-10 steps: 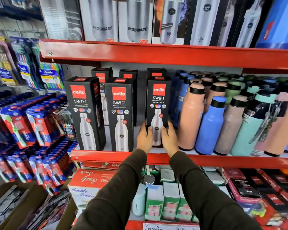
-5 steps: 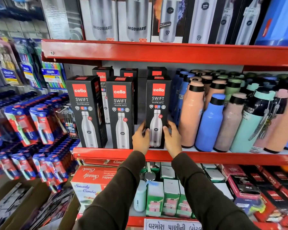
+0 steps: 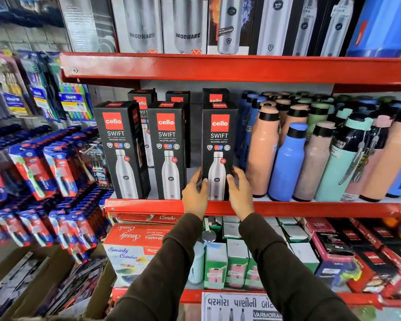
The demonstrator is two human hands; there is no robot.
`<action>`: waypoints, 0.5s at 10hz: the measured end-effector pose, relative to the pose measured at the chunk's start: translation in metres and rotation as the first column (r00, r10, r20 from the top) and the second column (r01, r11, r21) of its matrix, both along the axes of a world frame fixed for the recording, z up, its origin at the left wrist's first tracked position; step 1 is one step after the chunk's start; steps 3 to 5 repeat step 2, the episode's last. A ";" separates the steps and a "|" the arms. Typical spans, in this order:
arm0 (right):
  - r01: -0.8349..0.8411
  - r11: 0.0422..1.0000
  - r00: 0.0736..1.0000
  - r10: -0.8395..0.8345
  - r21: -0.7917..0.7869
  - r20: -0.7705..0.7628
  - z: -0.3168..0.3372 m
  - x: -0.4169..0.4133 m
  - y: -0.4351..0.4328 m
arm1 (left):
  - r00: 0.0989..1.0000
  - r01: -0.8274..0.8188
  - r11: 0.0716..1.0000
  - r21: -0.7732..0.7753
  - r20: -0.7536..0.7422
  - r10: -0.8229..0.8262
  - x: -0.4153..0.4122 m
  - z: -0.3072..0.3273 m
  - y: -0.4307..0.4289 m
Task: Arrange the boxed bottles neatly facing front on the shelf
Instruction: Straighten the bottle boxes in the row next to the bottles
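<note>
Three black Cello Swift bottle boxes stand in a front row on the red middle shelf [image 3: 310, 208], all facing front. My left hand [image 3: 195, 195] and my right hand [image 3: 240, 193] clasp the lower sides of the rightmost box [image 3: 218, 140]. The middle box [image 3: 168, 149] and the left box [image 3: 120, 149] stand untouched; the left one is turned slightly, its right side showing. Three more black boxes [image 3: 215, 96] stand in a back row, mostly hidden behind the front ones.
Loose coloured bottles [image 3: 287, 158] crowd the shelf right of the held box, the peach one almost touching it. Hanging toothbrush packs [image 3: 56, 167] fill the left. Boxed steel bottles [image 3: 185, 26] line the shelf above; small boxes [image 3: 236, 262] sit below.
The rightmost box has hardly moved on the shelf. My hands stay on its lower sides, the right one slightly more spread. The camera has tilted a little.
</note>
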State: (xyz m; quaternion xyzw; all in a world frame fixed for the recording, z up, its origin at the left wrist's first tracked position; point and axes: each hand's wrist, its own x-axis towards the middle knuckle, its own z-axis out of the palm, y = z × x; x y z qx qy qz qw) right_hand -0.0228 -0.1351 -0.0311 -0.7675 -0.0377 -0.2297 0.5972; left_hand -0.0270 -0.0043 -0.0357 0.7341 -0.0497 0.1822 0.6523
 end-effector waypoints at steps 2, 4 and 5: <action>-0.012 1.000 1.000 0.011 -0.012 -0.019 0.002 -0.002 -0.002 | 0.999 -0.035 0.999 -0.008 -0.021 0.035 -0.004 0.003 -0.004; -0.012 1.000 1.000 0.011 -0.012 -0.019 0.002 -0.002 -0.002 | 0.999 -0.035 0.999 -0.008 -0.021 0.035 -0.004 0.003 -0.004; -0.012 1.000 1.000 0.011 -0.012 -0.019 0.002 -0.002 -0.002 | 0.999 -0.035 0.999 -0.008 -0.021 0.035 -0.004 0.003 -0.004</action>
